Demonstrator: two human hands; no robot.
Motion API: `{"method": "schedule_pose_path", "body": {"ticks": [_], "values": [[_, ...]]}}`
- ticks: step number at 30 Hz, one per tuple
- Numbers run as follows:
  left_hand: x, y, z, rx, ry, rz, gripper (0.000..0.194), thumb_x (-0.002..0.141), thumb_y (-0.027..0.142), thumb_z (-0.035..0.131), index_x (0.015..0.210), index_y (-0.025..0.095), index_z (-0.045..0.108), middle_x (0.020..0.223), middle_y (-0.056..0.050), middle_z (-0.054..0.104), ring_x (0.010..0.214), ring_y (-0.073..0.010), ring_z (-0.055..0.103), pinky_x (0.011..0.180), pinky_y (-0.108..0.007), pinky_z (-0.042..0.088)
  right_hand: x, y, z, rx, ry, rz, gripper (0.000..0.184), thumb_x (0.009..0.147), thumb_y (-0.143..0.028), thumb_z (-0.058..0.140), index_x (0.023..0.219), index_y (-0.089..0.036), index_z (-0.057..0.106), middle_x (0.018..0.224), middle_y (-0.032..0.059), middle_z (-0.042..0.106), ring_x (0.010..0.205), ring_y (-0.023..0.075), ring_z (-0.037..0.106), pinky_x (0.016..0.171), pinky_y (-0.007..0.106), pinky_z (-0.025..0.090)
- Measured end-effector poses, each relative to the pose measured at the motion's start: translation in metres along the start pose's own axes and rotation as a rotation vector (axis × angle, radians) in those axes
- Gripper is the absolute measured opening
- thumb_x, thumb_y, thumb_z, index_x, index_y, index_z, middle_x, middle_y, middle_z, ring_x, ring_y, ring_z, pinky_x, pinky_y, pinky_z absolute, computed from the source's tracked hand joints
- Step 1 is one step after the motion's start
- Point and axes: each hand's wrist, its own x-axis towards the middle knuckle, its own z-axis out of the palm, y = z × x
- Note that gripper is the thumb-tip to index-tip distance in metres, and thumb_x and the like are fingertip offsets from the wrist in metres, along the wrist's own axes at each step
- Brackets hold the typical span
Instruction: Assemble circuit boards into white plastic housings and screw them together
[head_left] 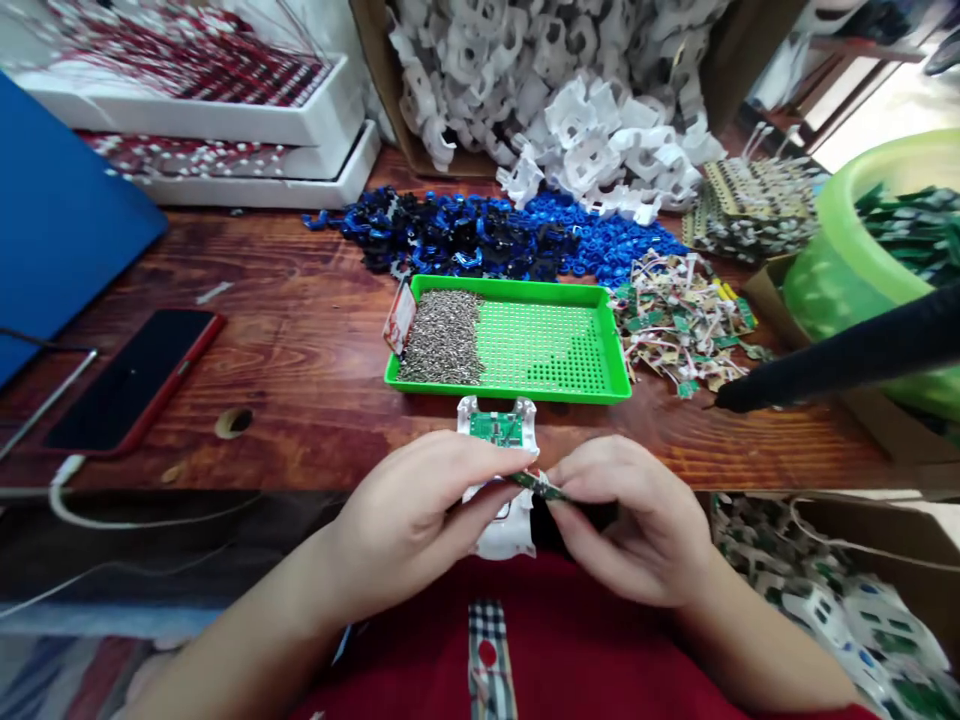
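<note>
Between the fingertips of my two hands is a small circuit board [541, 486], tilted and partly covered by fingers. My left hand [435, 500] pinches its left end, and my right hand [634, 515] pinches the right end. Behind and below them a white plastic housing [504, 535] straddles the table's front edge, with a green circuit board [496, 429] seated in its far part. My left fingers hide the middle of the housing. Just beyond it lies a green tray [517, 392] with many small metal screws [442, 335] heaped in its left part.
Blue and black plastic parts [480, 235] lie behind the tray, before a box of white housings [600, 140]. Small wired boards [682, 320] are piled at right. A dark pen-shaped tool [825, 360] juts in near a green tub [840, 240]. A phone [135, 380] lies left.
</note>
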Motion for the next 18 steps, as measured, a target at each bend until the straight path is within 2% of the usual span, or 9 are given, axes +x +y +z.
{"method": "schedule_pose_path", "body": {"ticks": [3,8,11,15,18], "values": [[-0.004,-0.004,0.003,-0.067,0.113,-0.059,0.027,0.080,0.014,0.059,0.105,0.023,0.065,0.094,-0.003,0.072,0.086,-0.0160,0.065,0.079,-0.024,0.048,-0.006,0.000,0.007,-0.001,0.079,0.130,0.042,0.070,-0.002,0.063,0.107,-0.019,0.052,0.097,0.0051,0.063,0.092,0.0142,0.060,0.080,0.030,0.052],[-0.004,-0.006,0.006,-0.138,0.239,0.029,0.024,0.079,0.010,0.061,0.101,0.018,0.064,0.092,-0.002,0.073,0.082,-0.0119,0.066,0.077,-0.021,0.049,-0.012,-0.002,0.014,0.042,0.102,0.260,0.043,0.073,-0.001,0.062,0.109,-0.022,0.056,0.101,0.0039,0.063,0.092,0.0149,0.062,0.080,0.028,0.053],[-0.003,-0.006,0.007,-0.095,0.262,0.054,0.019,0.080,0.012,0.060,0.099,0.015,0.064,0.093,-0.004,0.074,0.083,-0.0112,0.067,0.077,-0.019,0.049,-0.013,-0.002,0.015,0.059,0.158,0.317,0.041,0.073,-0.003,0.062,0.109,-0.023,0.058,0.100,0.0010,0.063,0.087,0.0113,0.062,0.081,0.023,0.052],[-0.002,-0.006,0.008,-0.042,0.281,0.136,0.016,0.083,0.013,0.057,0.096,0.012,0.065,0.092,-0.007,0.074,0.084,-0.0122,0.067,0.079,-0.022,0.049,-0.015,0.005,0.012,-0.025,0.102,0.225,0.043,0.074,-0.007,0.063,0.112,-0.024,0.057,0.098,-0.0011,0.063,0.079,0.0085,0.060,0.081,0.020,0.051],[-0.002,-0.006,0.007,-0.040,0.306,0.150,0.016,0.083,0.014,0.057,0.096,0.009,0.065,0.089,-0.008,0.074,0.082,-0.0139,0.067,0.077,-0.024,0.049,-0.016,0.012,0.008,-0.062,0.059,0.206,0.044,0.075,-0.009,0.063,0.115,-0.023,0.055,0.101,-0.0002,0.061,0.082,0.0094,0.060,0.081,0.019,0.050]]}}
